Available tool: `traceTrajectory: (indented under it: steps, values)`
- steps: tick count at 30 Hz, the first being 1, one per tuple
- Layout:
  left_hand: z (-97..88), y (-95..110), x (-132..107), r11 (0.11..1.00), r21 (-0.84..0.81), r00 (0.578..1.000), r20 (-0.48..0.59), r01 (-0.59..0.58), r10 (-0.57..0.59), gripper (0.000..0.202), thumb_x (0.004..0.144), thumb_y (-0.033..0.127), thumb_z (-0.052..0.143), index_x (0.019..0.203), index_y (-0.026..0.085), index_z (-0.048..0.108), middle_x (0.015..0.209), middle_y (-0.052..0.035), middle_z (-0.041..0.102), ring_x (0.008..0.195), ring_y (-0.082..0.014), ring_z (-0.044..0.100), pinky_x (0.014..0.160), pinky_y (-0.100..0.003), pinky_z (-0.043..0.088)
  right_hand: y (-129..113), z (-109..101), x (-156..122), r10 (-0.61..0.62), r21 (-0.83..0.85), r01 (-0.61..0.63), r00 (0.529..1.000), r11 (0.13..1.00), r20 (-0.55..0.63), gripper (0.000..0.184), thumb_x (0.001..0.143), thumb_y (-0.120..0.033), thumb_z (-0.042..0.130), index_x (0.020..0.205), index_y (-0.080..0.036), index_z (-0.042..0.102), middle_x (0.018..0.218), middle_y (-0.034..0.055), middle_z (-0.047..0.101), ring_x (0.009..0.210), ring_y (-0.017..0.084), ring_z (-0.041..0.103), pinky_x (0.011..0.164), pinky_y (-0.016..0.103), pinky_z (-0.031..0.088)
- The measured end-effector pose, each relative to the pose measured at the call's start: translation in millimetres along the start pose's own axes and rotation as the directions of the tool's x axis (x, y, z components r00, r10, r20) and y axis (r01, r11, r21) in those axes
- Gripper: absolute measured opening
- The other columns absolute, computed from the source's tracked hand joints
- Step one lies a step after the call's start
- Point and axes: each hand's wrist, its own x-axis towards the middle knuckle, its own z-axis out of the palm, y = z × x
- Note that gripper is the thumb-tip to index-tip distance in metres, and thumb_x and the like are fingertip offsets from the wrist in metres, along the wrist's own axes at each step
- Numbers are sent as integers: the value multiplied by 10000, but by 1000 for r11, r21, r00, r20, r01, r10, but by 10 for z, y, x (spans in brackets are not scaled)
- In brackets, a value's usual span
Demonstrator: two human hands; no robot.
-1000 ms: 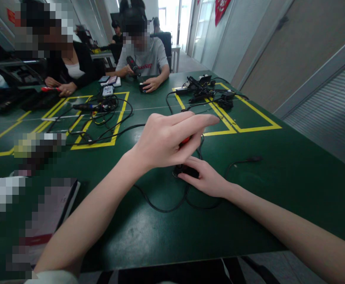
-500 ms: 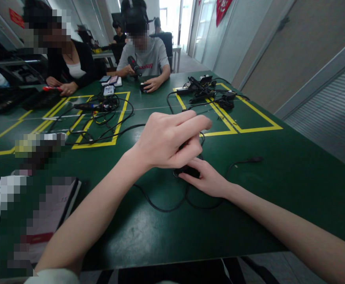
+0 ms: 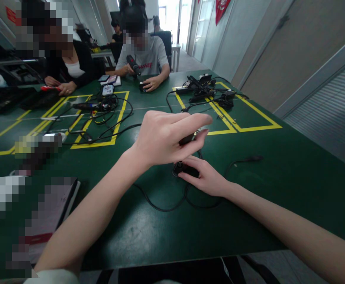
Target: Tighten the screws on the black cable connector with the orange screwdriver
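Note:
My left hand (image 3: 166,136) is raised over the middle of the table, its fingers curled around the dark handle of a screwdriver (image 3: 187,139). Most of the tool is hidden by the hand; a short dark shaft shows below, pointing down. Beneath it, a small black box-shaped device (image 3: 191,170) with a rounded end lies on the green tabletop. My right hand (image 3: 209,177) grips this device from the right, thumb on the near side and fingers on the far side. A black cable (image 3: 163,210) loops on the table just in front of the device.
A cable end (image 3: 255,158) lies to the right. Black adapters and cables (image 3: 200,88) pile up inside yellow tape at the back right, with more tangled cables (image 3: 107,104) at the back left. A notebook (image 3: 49,213) lies near left. Across the table, a person (image 3: 144,59) holds a power screwdriver (image 3: 133,65).
The fingers of my left hand have spread slightly, so the dark handle and shaft now show. My right hand and the black device stay in place.

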Motion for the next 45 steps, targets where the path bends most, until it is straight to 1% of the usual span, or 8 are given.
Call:
traceTrajectory:
  steps: [3, 7, 12, 20, 23, 27, 35, 45]
  values:
    - [-5, -3, 5, 999, -20, 999, -15, -31, 30, 178, 973, 231, 528, 1007, 195, 698, 774, -4, 730, 661, -127, 680, 577, -266, 467, -5, 0, 6, -8, 6, 8, 1000, 1000, -2, 166, 982, -277, 668, 1105, -177, 719, 1074, 112, 803, 986, 272, 745, 870, 423, 615]
    - [-10, 0, 8, 999, -42, 1000, 9, -17, 17, 296, 923, 176, 458, 1095, 210, 697, 919, -35, 738, 720, -142, 684, 602, -281, 497, -5, -3, 9, -12, 9, 12, 1000, 1000, -8, 170, 982, -280, 670, 1116, -188, 717, 1086, 106, 806, 1001, 268, 750, 886, 418, 616]
    - [-13, 3, 7, 999, -32, 1000, 10, -3, 3, 349, 909, 132, 477, 1170, 188, 702, 807, -2, 696, 638, -113, 622, 554, -262, 419, -2, -10, 6, -11, 2, 11, 1000, 1000, -5, 202, 980, -280, 665, 1143, -174, 721, 1135, 130, 804, 1037, 280, 747, 902, 442, 622]
    - [-30, 7, 16, 999, -31, 1000, 13, 10, -10, 240, 971, 161, 514, 1104, 196, 710, 762, 17, 723, 627, -92, 629, 541, -251, 360, -21, -18, 12, 4, -5, -4, 1000, 1000, 8, 191, 976, -275, 667, 1137, -190, 723, 1117, 126, 798, 1029, 281, 747, 902, 446, 625]
    - [-25, 5, 15, 1000, -16, 1000, 16, 13, -13, 169, 1008, 248, 547, 1005, 194, 707, 719, 18, 694, 602, -93, 606, 537, -256, 346, -20, -13, 14, 3, -4, -3, 1000, 1000, 5, 176, 974, -273, 667, 1118, -190, 725, 1102, 123, 798, 1013, 278, 746, 897, 444, 626]
    - [-29, 6, 21, 1000, -15, 999, 27, 21, -21, 222, 1003, 310, 550, 853, 189, 661, 697, 8, 647, 582, -103, 570, 529, -271, 335, -12, -5, 10, -2, -4, 2, 1000, 1000, -3, 183, 974, -271, 672, 1119, -173, 724, 1090, 128, 800, 1004, 278, 746, 888, 431, 622]
    - [-51, 28, 33, 994, -100, 998, 63, 38, -32, 282, 883, 125, 476, 1045, 174, 701, 811, -9, 709, 619, -108, 602, 535, -263, 379, -5, -7, 4, -10, 3, 11, 1000, 1000, -10, 194, 977, -284, 675, 1139, -189, 722, 1114, 112, 803, 1023, 270, 749, 903, 430, 623]
    - [-40, 15, 11, 997, -65, 999, 19, 46, -45, 197, 949, 178, 553, 1026, 202, 732, 702, 23, 731, 611, -99, 663, 521, -238, 365, -20, -23, 8, 4, -4, -4, 1000, 1000, 4, 204, 975, -288, 667, 1149, -195, 720, 1124, 124, 797, 1030, 282, 746, 907, 449, 626]
